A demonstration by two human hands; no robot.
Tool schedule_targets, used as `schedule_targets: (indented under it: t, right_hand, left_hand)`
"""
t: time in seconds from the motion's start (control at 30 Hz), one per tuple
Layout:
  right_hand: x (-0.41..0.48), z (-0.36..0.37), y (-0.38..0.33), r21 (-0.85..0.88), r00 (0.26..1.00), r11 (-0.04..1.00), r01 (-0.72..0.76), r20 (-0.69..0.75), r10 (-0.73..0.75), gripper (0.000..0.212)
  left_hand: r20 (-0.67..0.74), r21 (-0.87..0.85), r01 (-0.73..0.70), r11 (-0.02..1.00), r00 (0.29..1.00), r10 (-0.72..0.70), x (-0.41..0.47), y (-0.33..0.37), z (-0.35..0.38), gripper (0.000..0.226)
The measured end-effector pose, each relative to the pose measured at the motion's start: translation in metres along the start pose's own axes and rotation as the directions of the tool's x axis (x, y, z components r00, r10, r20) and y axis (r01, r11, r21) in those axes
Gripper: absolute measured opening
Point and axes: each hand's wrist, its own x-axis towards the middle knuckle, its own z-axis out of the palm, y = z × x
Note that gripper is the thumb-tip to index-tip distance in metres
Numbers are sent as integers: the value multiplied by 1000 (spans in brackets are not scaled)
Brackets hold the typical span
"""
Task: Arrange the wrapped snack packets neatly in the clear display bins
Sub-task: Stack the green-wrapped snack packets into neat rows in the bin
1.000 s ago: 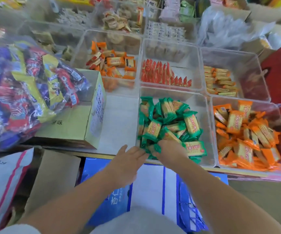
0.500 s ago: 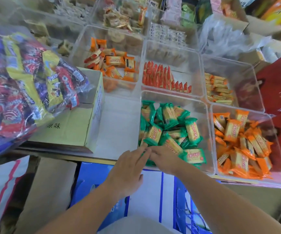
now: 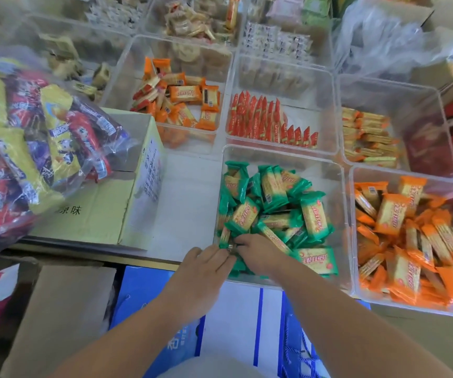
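While both hands meet at the near-left corner of the clear bin (image 3: 339, 186), the green packets (image 3: 271, 211) lie heaped just beyond their fingertips, long axes pointing every way. The left hand (image 3: 206, 266) and right hand (image 3: 258, 252) seem to pinch one small packet between them, fingers drawn together; neither is clearly nearer.
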Motion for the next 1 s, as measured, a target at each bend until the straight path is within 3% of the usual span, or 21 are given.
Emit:
schedule_targets:
  t: [0.13, 0.2, 0.43, 0.57, 0.63, 0.7, 0.77, 1.0]
  right_hand:
    - [5, 1, -6, 104, 998, 994, 28, 58, -34, 36]
    - [9, 7, -8, 265, 997, 962, -64, 65, 48, 35]
    - [16, 14, -13, 461, 974, 859, -223, 128, 185, 29]
    - [18, 13, -15, 739, 948, 605, -296, 153, 278, 12]
    - [19, 13, -17, 855, 931, 417, -308, 179, 319, 13]
    - [17, 13, -20, 905, 916, 309, -294, 174, 362, 14]
    - [18, 17, -19, 913, 910, 301, -276, 148, 388, 15]
    - [11, 16, -18, 838, 946, 482, -254, 112, 305, 27]
  left_hand:
    - [-20, -20, -13, 1000, 1000, 13, 9, -1, 3, 51]
    - [-23, -37, -29, 999, 999, 28, 10, -4, 6, 52]
    - [34, -50, -110, 993, 993, 111, 1, -14, 14, 64]
    - [8, -95, -107, 990, 994, 109, 0, -15, 17, 67]
    - [0, -129, -115, 985, 993, 116, 0, -14, 18, 64]
    - [-12, -145, -121, 982, 993, 120, 0, -15, 18, 61]
    - [-41, -159, -117, 980, 993, 112, 2, -14, 16, 59]
    - [-115, -153, -121, 981, 988, 104, 2, -11, 15, 65]
